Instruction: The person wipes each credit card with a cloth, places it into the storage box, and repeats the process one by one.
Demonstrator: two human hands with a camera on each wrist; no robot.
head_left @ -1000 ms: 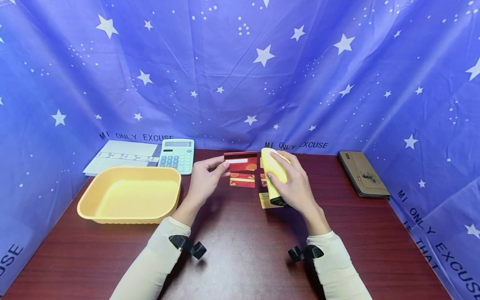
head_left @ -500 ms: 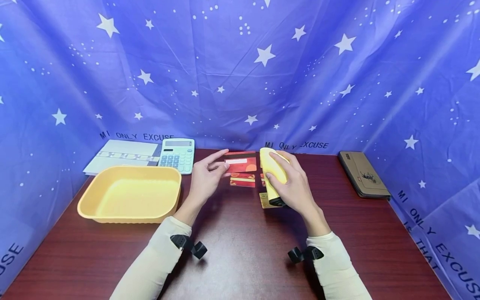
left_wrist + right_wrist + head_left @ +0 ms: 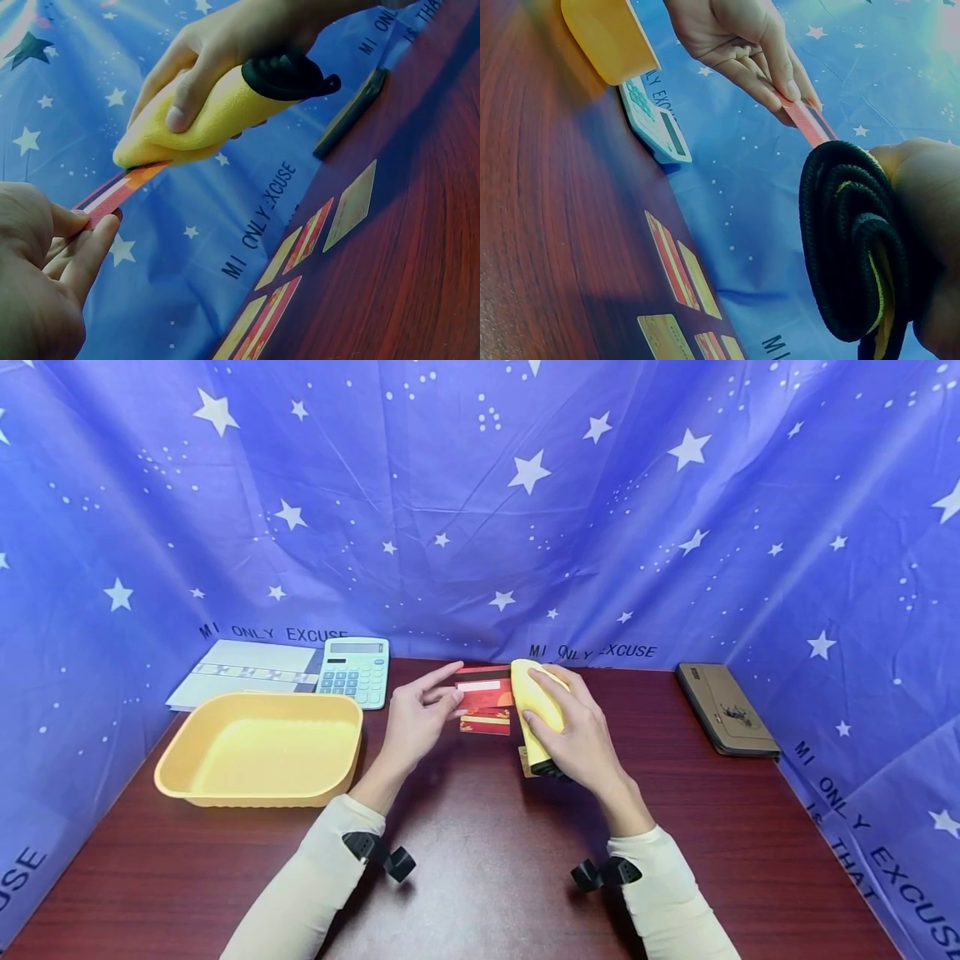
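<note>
My left hand (image 3: 414, 720) pinches a red bank card (image 3: 491, 697) by its left end, with the dark stripe and white strip facing me. A folded yellow cloth (image 3: 532, 693) with a black underside is gripped in my right hand (image 3: 579, 727). The cloth wraps over the card's right end; in the left wrist view that end disappears into the fold. Behind the hands, a red-and-gold card (image 3: 484, 722) lies on the table. The left wrist view shows a gold card (image 3: 349, 207) and another red card (image 3: 309, 237) lying there too, mostly hidden by the cloth from above.
At left stands a yellow plastic basin (image 3: 258, 795). Behind it are a light-blue calculator (image 3: 367, 681) and a white box-like item (image 3: 251, 658) with a patterned band. A brown zip wallet (image 3: 723, 706) lies at the right edge. Blue star-printed fabric (image 3: 465, 568) borders the table.
My right hand has moved left with the cloth, which now covers the card's right end. The left hand and its card have shifted slightly to the right.
</note>
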